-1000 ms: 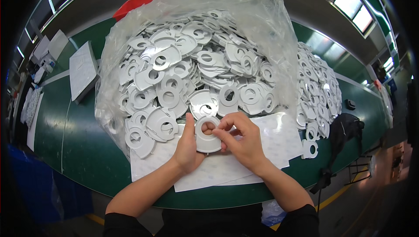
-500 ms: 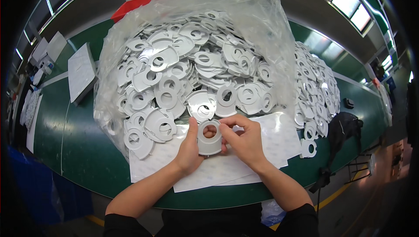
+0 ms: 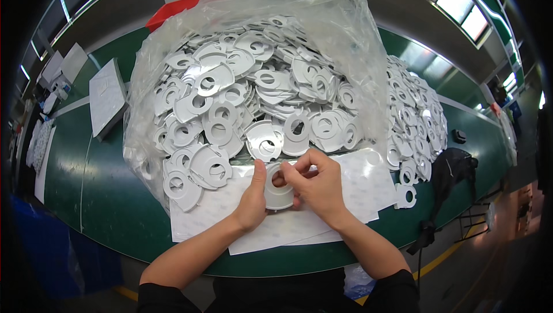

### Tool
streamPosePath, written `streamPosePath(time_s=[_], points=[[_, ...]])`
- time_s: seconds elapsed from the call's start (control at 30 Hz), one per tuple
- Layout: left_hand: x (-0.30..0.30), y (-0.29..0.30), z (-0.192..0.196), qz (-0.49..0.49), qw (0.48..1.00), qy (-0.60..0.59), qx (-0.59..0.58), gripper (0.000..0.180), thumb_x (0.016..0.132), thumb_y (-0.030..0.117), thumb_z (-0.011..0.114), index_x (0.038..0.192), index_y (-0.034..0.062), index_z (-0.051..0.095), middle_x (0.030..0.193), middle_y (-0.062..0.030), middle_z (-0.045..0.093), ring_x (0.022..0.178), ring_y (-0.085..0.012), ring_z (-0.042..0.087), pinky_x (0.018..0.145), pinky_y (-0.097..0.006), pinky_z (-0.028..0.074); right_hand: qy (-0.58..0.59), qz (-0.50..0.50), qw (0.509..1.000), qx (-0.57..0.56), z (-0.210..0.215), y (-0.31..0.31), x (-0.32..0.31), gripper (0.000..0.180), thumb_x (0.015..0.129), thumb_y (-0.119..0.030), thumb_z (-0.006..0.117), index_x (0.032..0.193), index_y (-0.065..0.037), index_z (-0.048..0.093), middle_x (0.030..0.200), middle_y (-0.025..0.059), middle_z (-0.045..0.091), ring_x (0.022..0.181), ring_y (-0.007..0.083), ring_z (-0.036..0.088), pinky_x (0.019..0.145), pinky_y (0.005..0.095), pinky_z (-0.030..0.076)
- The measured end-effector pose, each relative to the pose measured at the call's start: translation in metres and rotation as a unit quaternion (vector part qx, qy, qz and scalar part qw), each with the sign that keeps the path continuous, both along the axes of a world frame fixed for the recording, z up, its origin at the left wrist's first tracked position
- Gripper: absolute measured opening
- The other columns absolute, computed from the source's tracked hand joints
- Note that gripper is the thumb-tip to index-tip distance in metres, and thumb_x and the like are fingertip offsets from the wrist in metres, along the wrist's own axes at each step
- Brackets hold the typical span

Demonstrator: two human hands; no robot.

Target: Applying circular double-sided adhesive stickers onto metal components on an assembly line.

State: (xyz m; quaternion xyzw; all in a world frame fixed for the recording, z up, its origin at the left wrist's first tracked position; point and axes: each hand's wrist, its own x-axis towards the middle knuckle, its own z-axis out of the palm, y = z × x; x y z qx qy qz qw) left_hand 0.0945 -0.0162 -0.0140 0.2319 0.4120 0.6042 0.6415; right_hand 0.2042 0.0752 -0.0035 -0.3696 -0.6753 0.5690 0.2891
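Left hand [image 3: 252, 200] and right hand [image 3: 318, 188] grasp one white ring-shaped plastic part [image 3: 279, 200]. Transparent plastic bag [image 3: 358, 30], twelve o'clock, contains similar parts [image 3: 277, 91].

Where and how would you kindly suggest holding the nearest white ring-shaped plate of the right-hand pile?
Probably pinch the ring-shaped plate by its near rim, coming from the near side: that rim is uncovered, other plates lie beyond it, and its hole is open.

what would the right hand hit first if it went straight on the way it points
Most likely the ring in the left hand; the right hand has its fingertips at the rim, though depth is hard to judge.
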Motion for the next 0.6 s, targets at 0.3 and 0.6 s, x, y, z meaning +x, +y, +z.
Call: streamPosePath(time_s=[0.3,0.6], points=[[-0.004,0.001,-0.007,0.021,0.999,-0.036,-0.027,0.077,0.091,0.064,0.011,0.117,0.0011,0.048,0.105,-0.0097,0.056,0.093,-0.019,0.059,0.083,-0.032,0.05,-0.165,-0.029,0.91,0.379,0.021,-0.01,-0.002,0.039,0.06,-0.032,0.079,0.067,-0.006,0.05,0.063,0.0036,0.051,0.061,0.0197,0.05,0.052,0.0331,0.041],[-0.013,0.002,-0.002,-0.001,0.994,-0.094,-0.055,0.077,0.09,0.065,0.01,0.109,0.0016,0.05,0.088,-0.0127,0.059,0.073,-0.0222,0.06,0.071,-0.035,0.05,-0.115,0.104,0.939,0.306,0.025,0.006,0.016,0.026,0.073,-0.024,0.07,0.072,-0.003,0.055,0.073,0.0079,0.059,0.074,0.0261,0.055,0.063,0.0368,0.044]])
